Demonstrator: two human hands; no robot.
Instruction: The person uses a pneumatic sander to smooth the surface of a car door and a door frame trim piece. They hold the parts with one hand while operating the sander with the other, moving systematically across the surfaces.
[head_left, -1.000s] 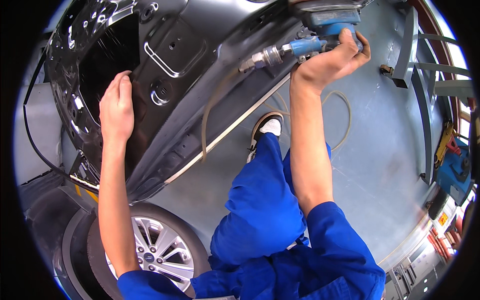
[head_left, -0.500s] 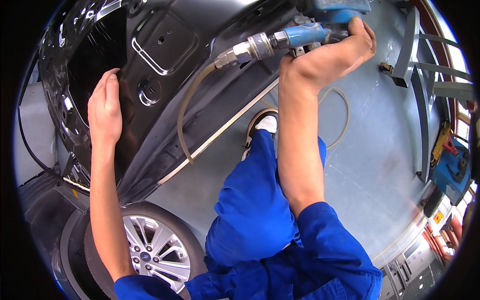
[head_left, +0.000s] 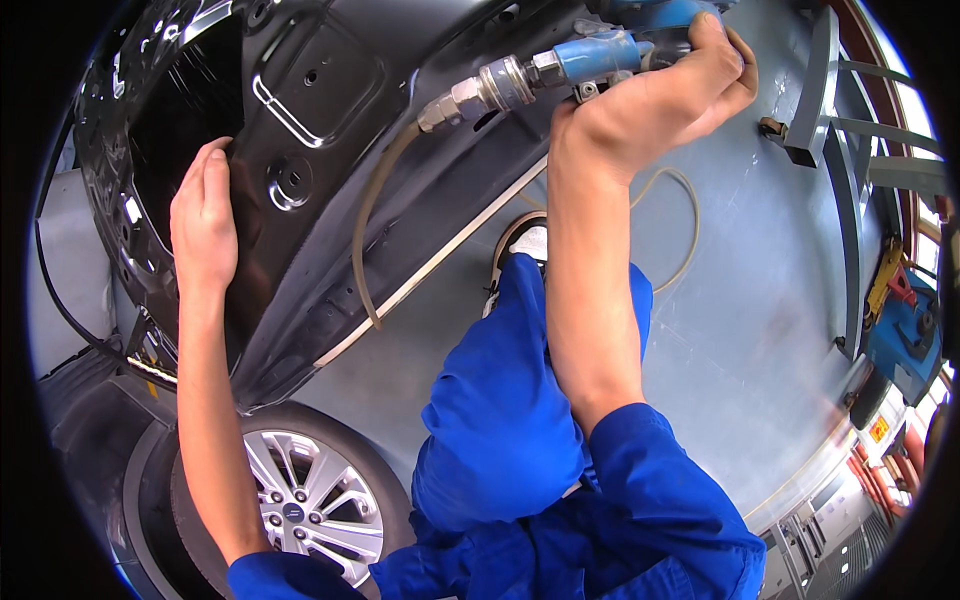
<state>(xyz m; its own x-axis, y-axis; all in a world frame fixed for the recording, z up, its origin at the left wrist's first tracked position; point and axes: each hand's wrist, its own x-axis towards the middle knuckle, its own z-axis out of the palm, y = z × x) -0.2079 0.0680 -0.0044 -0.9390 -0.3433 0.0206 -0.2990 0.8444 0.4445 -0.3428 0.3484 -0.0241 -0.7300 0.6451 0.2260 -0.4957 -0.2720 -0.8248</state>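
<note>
A black car body panel (head_left: pixel 330 95) fills the upper left, its bare metal stamped with recesses and cut by a large opening. My left hand (head_left: pixel 205 215) rests at the edge of that opening, fingers stretched out and holding nothing. At the top, my right hand (head_left: pixel 660 105) is wrapped round a blue air tool (head_left: pixel 598 55) over the panel's far end. The picture's upper edge cuts off the tool's head. From its metal coupling (head_left: pixel 490 90) a clear yellowish hose (head_left: pixel 365 225) curves down past the panel's lower edge.
A car wheel (head_left: pixel 320 490) with silver spokes stands at lower left. More hose (head_left: pixel 690 235) loops on the grey floor (head_left: pixel 740 330), near my shoe (head_left: pixel 525 240). Grey metal stands (head_left: pixel 825 100) are at upper right, with a blue machine (head_left: pixel 905 330) below them.
My right hand and the air tool have shifted slightly up and left in view. The panel and my left hand have also moved slightly left; both hands keep their grip or pose.
</note>
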